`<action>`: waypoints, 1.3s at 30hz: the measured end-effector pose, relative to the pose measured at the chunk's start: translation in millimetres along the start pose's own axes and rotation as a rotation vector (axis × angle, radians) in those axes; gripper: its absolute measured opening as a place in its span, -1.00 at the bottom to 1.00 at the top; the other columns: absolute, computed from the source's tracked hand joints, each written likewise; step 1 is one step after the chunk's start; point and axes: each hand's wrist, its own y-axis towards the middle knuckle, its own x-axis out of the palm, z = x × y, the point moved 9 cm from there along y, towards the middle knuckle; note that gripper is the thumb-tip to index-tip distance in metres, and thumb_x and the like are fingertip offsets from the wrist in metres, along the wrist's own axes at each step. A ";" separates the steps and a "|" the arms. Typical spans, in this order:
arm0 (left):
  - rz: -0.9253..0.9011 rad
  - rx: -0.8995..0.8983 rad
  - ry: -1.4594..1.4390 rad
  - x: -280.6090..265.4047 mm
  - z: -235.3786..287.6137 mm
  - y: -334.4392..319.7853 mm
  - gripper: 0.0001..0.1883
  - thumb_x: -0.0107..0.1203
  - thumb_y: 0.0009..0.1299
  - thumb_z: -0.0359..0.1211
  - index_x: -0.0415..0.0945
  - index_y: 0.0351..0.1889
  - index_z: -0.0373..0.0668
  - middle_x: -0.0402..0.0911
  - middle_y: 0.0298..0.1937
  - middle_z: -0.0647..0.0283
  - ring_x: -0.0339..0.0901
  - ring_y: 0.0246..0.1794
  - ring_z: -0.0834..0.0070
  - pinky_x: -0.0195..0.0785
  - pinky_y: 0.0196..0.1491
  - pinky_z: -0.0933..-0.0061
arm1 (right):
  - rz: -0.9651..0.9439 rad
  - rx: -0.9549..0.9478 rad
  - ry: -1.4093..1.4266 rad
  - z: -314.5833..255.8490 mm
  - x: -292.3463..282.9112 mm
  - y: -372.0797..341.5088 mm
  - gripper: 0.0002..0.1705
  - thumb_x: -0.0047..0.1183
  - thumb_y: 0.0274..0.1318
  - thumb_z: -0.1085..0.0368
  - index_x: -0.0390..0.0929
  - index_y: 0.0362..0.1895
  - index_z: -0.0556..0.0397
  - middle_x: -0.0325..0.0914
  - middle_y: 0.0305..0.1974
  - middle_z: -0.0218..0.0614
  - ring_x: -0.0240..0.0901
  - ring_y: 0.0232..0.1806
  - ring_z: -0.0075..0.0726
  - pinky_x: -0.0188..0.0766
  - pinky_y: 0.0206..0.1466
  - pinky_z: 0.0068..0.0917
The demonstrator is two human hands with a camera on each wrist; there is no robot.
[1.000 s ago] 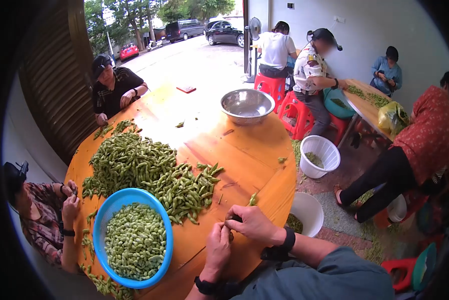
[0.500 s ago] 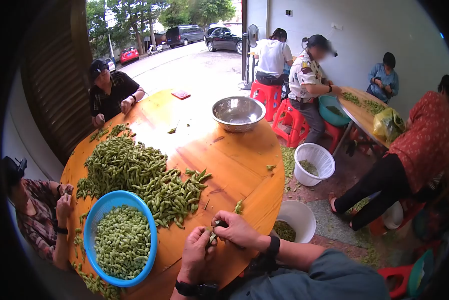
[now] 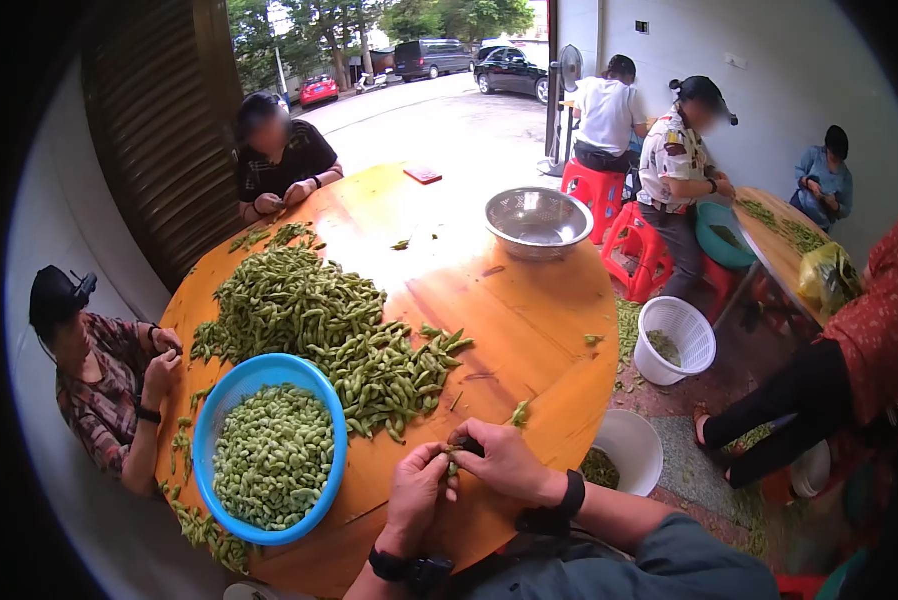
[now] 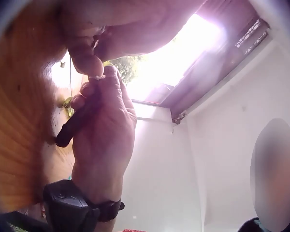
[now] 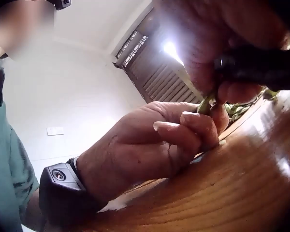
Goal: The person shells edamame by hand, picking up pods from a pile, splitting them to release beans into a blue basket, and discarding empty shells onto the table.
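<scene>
One green pod (image 5: 204, 106) over the round table (image 3: 534, 345), near its close edge: left hand (image 3: 415, 494) pinching it, right hand (image 3: 514, 463) gripping a dark object (image 4: 71, 128) | one blue basket (image 3: 203, 450), one pod heap (image 3: 304, 305) crowding the left | mostly bare wood reaching one metal colander (image 3: 539, 244) | one white basket (image 3: 694, 345), one white bucket (image 3: 648, 452) beyond the right edge

Two hands of mine, left hand (image 3: 416, 492) and right hand (image 3: 512, 463), hold one pod (image 5: 205, 105) at one table (image 3: 529, 330) bearing one heap (image 3: 299, 300), one blue basket (image 3: 269, 370) and one steel bowl (image 3: 539, 248). Around me: at least six people (image 3: 609, 115), one fan (image 3: 570, 68), one teal basin (image 3: 714, 243), one yellow bag (image 3: 827, 277), one van (image 3: 434, 58) and one red car (image 3: 319, 91).
</scene>
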 end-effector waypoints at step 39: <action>0.005 0.007 -0.025 10.7 7.9 -2.7 -0.78 -0.01 0.47 -0.45 0.45 0.01 -0.37 0.54 -0.29 0.27 0.49 -0.46 0.66 0.40 -0.54 0.70 | 0.035 0.438 0.492 33.8 -5.1 -3.5 -0.88 0.14 0.17 0.40 0.46 -0.32 0.13 0.47 -0.56 -0.45 0.43 -0.57 -0.66 0.34 -0.59 -0.68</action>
